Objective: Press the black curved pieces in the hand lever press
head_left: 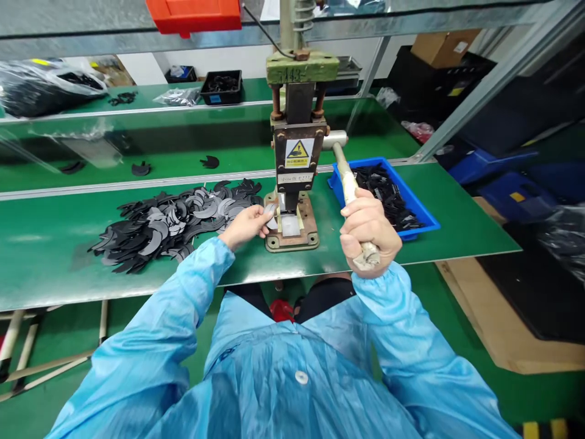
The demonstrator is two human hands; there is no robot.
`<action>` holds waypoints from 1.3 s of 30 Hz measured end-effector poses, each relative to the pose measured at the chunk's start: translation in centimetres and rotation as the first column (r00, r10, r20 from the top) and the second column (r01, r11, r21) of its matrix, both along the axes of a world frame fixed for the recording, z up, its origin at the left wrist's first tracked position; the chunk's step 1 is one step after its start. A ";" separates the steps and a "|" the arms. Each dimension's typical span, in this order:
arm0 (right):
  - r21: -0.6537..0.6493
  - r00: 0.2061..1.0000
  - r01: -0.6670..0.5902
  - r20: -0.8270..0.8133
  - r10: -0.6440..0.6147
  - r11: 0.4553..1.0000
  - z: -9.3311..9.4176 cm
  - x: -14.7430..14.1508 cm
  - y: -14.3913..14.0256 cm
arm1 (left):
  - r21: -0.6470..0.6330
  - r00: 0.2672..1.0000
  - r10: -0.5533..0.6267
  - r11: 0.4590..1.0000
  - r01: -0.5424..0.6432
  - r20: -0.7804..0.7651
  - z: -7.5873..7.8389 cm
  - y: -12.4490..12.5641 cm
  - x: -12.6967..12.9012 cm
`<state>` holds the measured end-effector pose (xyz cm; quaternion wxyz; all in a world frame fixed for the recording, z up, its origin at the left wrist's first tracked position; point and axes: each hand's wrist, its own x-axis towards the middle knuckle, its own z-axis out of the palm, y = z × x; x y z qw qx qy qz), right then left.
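While the right hand (368, 228) wraps tight around the press lever (348, 183), fist closed on its worn pale grip, the left hand (249, 224) pinches a thin crescent piece (269, 210) at the mouth of the hand press (295, 177). Best seat it flat on the pale die plate just right of those fingers and clear them before pulling. Left of that hand: a heap of dark crescents (169, 225), flat, matte, slippery-looking. Blue bin (423, 213) beyond the right hand.
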<state>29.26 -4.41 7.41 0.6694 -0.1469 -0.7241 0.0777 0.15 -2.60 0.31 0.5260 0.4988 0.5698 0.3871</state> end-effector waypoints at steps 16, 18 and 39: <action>0.006 0.996 0.048 -0.075 -0.047 0.999 -0.6 -0.6 0.1 | -0.237 0.987 -0.054 0.971 0.016 -0.154 1.6 5.3 3.1; 0.000 0.996 0.058 -0.072 -0.058 0.998 -0.5 -0.6 0.1 | -0.272 0.986 -0.054 0.962 0.009 -0.155 1.9 5.4 3.4; 0.029 0.991 0.053 -0.126 -0.049 0.998 -0.4 -0.8 1.2 | 0.528 0.900 0.294 0.845 -0.087 -0.321 -3.3 -12.2 -0.2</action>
